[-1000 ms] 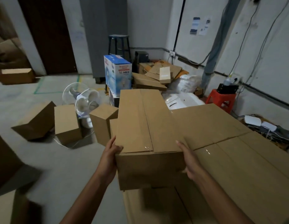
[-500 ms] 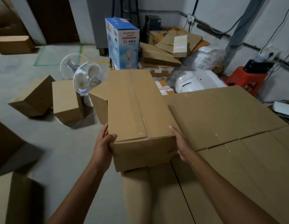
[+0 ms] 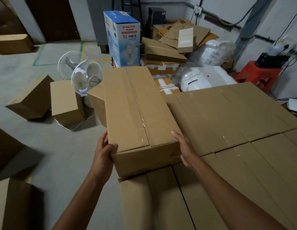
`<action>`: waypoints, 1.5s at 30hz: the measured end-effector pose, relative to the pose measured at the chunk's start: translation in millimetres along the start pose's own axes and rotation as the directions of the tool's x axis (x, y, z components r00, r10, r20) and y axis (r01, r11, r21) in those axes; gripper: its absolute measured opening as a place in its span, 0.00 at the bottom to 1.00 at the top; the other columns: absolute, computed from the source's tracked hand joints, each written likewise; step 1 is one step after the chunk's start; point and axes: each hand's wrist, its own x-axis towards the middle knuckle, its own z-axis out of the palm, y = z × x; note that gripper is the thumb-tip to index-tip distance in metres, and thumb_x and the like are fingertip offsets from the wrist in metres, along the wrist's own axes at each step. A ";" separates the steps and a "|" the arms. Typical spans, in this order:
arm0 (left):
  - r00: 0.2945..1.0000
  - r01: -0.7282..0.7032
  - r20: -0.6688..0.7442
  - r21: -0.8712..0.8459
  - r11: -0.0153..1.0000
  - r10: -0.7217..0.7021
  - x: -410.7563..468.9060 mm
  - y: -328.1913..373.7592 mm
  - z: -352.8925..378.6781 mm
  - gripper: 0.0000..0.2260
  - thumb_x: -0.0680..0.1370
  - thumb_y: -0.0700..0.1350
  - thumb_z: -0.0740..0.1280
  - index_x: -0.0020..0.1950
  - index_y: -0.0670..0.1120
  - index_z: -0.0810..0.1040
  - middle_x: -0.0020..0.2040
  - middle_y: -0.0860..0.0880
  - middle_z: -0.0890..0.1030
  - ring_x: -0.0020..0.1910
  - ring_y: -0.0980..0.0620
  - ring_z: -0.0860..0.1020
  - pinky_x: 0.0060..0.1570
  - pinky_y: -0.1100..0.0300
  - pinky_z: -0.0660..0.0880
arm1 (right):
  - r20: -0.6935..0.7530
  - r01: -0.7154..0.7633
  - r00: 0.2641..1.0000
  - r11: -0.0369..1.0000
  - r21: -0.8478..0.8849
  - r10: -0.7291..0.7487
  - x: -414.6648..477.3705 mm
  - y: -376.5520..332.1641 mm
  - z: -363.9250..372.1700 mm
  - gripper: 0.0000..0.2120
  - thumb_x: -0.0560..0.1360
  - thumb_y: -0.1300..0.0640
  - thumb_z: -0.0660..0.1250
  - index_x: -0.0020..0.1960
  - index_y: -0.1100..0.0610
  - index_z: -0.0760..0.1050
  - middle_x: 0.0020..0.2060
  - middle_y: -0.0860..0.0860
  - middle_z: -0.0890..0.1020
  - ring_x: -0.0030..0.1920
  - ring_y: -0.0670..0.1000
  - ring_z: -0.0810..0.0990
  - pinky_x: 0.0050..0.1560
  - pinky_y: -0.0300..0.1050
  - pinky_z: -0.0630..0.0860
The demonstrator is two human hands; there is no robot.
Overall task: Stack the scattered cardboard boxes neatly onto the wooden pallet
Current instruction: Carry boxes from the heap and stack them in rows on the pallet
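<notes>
I carry a long taped cardboard box (image 3: 137,112) between both hands. My left hand (image 3: 103,153) grips its near left corner, thumb hooked over the top edge. My right hand (image 3: 184,150) presses flat against its right side with the fingers straight. The box's near end sits over the left edge of the stacked boxes (image 3: 227,122), just above a lower box (image 3: 161,205). The wooden pallet is hidden under the stack. More loose boxes lie on the floor at left: an upright one (image 3: 66,103) and a tilted one (image 3: 31,100).
Two white fans (image 3: 86,78) stand on the floor beyond the carried box, a cable trailing from them. A blue fan carton (image 3: 126,44), flattened cardboard (image 3: 169,47) and white bags lie behind. A red stool (image 3: 259,75) is at the right wall. Another box (image 3: 16,205) sits at bottom left.
The box has come down and closer to the stack's left edge, carried by both hands. My view has tilted downward.
</notes>
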 end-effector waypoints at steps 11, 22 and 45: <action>0.999 -0.006 -0.043 0.028 1.000 0.007 2.6 0.8 -4.8 0.32 0.72 0.41 0.64 0.76 0.54 0.66 0.68 0.50 0.77 0.68 0.43 0.75 0.61 0.46 0.75 | 0.072 0.010 0.997 0.999 0.052 -0.013 1.2 2.5 5.0 0.53 0.61 0.28 0.69 0.81 0.47 0.59 0.80 0.49 0.59 0.79 0.55 0.57 0.75 0.65 0.54; 0.996 0.006 -0.094 0.053 0.999 -0.001 -2.8 -4.4 -6.6 0.27 0.79 0.34 0.59 0.76 0.52 0.66 0.68 0.50 0.78 0.66 0.46 0.76 0.61 0.47 0.75 | 0.045 0.019 0.999 0.998 0.055 -0.022 -0.8 3.7 2.6 0.49 0.67 0.31 0.71 0.81 0.49 0.58 0.80 0.50 0.60 0.78 0.56 0.58 0.74 0.64 0.55; 0.952 -0.144 -0.147 0.558 0.817 0.269 -44.9 90.4 41.9 0.24 0.81 0.47 0.67 0.77 0.50 0.66 0.77 0.45 0.67 0.74 0.43 0.67 0.71 0.42 0.67 | -0.168 0.344 0.880 0.840 -0.420 -0.444 -128.6 -71.8 33.8 0.38 0.72 0.46 0.77 0.78 0.50 0.65 0.75 0.51 0.71 0.73 0.52 0.69 0.64 0.46 0.71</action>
